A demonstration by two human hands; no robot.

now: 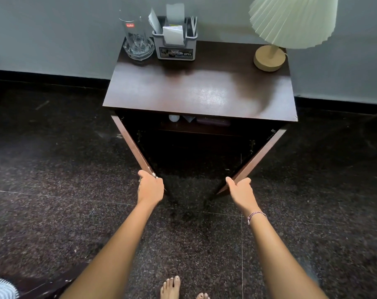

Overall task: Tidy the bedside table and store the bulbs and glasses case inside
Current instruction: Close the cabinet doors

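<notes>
Well, the dark wooden bedside table (200, 91) stands open. The left hand (150, 187) grips the edge of the brown left door (131, 145), and the right hand (240, 190) grips the right door (261, 154). Inside, a round white bulb (174, 118), a second pale bulb (189, 118) and a purple glasses case (213, 121) lie on the shelf.

Left grip (150, 187) reaches out, clasping the left door (131, 145); right grip (241, 190) likewise clasps the right door (258, 156).

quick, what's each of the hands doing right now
Left hand: closed, gripping the edge of the left door.
Right hand: closed, gripping the edge of the right door.
</notes>
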